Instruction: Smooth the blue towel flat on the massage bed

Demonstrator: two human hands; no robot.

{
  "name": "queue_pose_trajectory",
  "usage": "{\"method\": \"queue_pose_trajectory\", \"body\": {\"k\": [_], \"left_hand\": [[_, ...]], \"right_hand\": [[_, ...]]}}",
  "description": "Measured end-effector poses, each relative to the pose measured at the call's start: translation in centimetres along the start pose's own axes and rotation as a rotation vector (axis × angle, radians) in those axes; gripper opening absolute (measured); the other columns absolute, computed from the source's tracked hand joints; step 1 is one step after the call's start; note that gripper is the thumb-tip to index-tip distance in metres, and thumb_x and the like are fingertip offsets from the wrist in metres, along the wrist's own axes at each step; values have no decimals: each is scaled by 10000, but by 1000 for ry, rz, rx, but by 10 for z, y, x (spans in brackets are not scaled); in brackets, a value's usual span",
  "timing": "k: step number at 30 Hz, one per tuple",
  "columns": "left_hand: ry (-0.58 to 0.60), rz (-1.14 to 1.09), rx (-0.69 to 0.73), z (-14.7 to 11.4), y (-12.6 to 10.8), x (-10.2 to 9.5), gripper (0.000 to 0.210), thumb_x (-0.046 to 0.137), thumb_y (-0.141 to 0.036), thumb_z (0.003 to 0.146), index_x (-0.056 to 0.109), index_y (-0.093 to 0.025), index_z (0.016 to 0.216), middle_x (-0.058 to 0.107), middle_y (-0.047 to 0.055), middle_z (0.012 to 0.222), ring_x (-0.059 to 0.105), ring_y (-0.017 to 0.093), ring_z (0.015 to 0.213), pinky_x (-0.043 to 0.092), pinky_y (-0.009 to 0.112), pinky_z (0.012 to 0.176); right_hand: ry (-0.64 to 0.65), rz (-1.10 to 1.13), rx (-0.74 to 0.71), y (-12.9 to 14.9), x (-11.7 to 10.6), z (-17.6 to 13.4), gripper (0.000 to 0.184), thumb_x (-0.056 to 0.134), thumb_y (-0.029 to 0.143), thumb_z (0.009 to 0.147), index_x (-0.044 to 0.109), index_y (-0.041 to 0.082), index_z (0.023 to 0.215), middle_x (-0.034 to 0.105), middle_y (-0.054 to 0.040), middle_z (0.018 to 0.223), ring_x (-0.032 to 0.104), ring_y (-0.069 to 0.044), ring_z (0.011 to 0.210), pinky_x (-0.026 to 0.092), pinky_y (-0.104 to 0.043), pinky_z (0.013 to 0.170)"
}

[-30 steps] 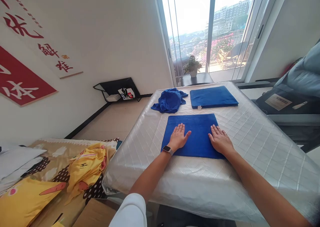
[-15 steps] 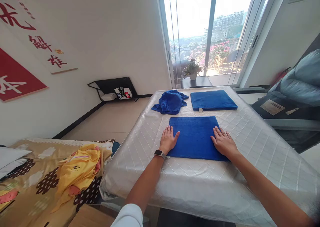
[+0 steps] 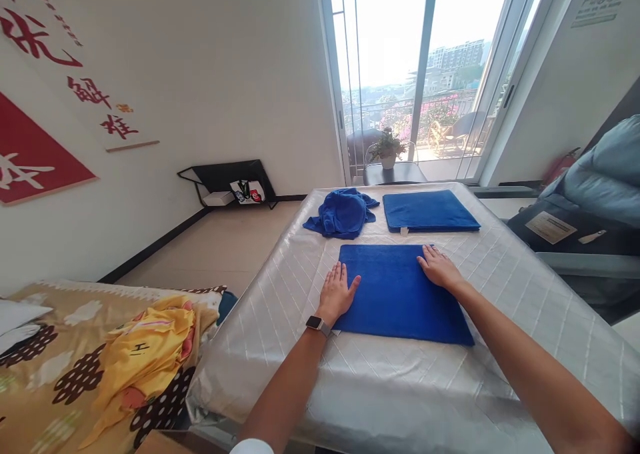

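A flat blue towel (image 3: 395, 297), laid out as a rectangle, lies on the silvery quilted table cover (image 3: 280, 307). My left hand (image 3: 339, 293) rests flat along its left edge, fingers stretched out; a watch is on that wrist. At the towel's far right corner, my right hand (image 3: 438, 267) lies with its fingers extended and touching the cloth. Behind it, a neat stack of folded blue towels (image 3: 430, 211) sits on the right, with a small white tag at its front. To the left of that stack is a crumpled blue towel (image 3: 344, 213).
A bed with a patterned sheet (image 3: 75, 321) and a yellow garment (image 3: 147, 347) stands at lower left. Beyond the table are a potted plant (image 3: 387, 149) on a chair and a sliding glass door. A grey padded item (image 3: 600, 174) is at right.
My right hand has slid away from me along the right edge to the far corner. My left hand stays at the left edge. The view has tilted slightly upward.
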State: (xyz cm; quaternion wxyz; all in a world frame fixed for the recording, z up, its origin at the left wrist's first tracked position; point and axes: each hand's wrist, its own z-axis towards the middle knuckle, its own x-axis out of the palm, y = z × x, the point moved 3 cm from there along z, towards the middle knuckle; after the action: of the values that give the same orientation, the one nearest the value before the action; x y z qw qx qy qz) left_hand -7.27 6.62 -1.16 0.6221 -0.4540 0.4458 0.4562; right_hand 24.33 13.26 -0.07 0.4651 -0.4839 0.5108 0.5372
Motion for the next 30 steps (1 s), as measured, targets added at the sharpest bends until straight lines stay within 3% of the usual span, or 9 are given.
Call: {"method": "queue_pose_trajectory", "body": {"k": [5, 10, 13, 16, 19, 21, 23, 25, 30], "left_hand": [[-1, 43, 2, -2, 1, -4, 813, 111, -629, 1012, 355, -36, 1510, 350, 210, 1568, 315, 280, 1467, 271, 437, 1199], [23, 114, 36, -3, -10, -14, 819, 124, -649, 1006, 354, -51, 1517, 343, 190, 1575, 310, 276, 1469, 276, 435, 1201], [54, 90, 239, 9, -56, -16, 785, 119, -627, 1017, 372, -73, 1513, 353, 160, 1579, 300, 245, 1475, 269, 394, 1205], [45, 19, 437, 37, -127, -5, 733, 139, -598, 1032, 394, -96, 1502, 399, 137, 1562, 314, 221, 1471, 256, 374, 1209], [21, -49, 486, 74, -186, 16, 658, 148, -527, 1056, 405, -107, 1492, 426, 138, 1547, 343, 216, 1457, 283, 381, 1194], [17, -76, 475, 96, -203, 29, 617, 149, -495, 1064, 419, -132, 1483, 438, 135, 1539, 360, 219, 1448, 306, 402, 1181], [31, -81, 438, 109, -198, 38, 600, 156, -486, 1065, 434, -147, 1476, 442, 135, 1536, 361, 225, 1447, 305, 423, 1180], [51, -68, 394, 114, -176, 42, 616, 159, -506, 1059, 429, -149, 1484, 418, 133, 1552, 334, 228, 1462, 274, 430, 1196], [101, -13, 205, 111, -86, 35, 717, 113, -593, 1028, 351, -147, 1536, 320, 113, 1604, 240, 234, 1500, 191, 440, 1228]], "right_hand": [[-79, 15, -14, -6, 14, 0, 661, 166, 422, 1026, 270, 45, 1559, 250, -116, 1633, 177, -225, 1512, 167, -405, 1224], [-59, 28, 10, -4, 14, 0, 660, 176, 420, 1020, 275, 54, 1561, 252, -103, 1633, 194, -229, 1508, 167, -409, 1225], [-62, 39, 8, -2, 12, 0, 661, 179, 421, 1018, 277, 56, 1561, 248, -104, 1634, 196, -235, 1507, 170, -410, 1224], [-84, 37, -4, -3, 12, -2, 661, 190, 409, 1014, 278, 43, 1558, 245, -120, 1634, 190, -244, 1509, 168, -412, 1224], [-77, 28, -35, -5, 14, -4, 633, 223, 343, 1002, 274, 54, 1562, 230, -118, 1640, 170, -232, 1514, 167, -396, 1224], [-66, 27, -42, -6, 14, -5, 622, 239, 300, 991, 267, 70, 1568, 218, -109, 1645, 158, -224, 1517, 167, -389, 1224], [-62, 35, -20, -5, 14, -4, 622, 227, 310, 995, 268, 68, 1567, 223, -110, 1643, 167, -228, 1515, 169, -397, 1224], [-66, 48, 8, -4, 12, -3, 641, 206, 365, 1007, 270, 53, 1564, 234, -117, 1639, 181, -237, 1511, 169, -407, 1224], [-59, 65, 31, -1, 9, -2, 675, 201, 421, 1013, 256, 37, 1564, 233, -119, 1637, 181, -234, 1511, 151, -396, 1228]]}}
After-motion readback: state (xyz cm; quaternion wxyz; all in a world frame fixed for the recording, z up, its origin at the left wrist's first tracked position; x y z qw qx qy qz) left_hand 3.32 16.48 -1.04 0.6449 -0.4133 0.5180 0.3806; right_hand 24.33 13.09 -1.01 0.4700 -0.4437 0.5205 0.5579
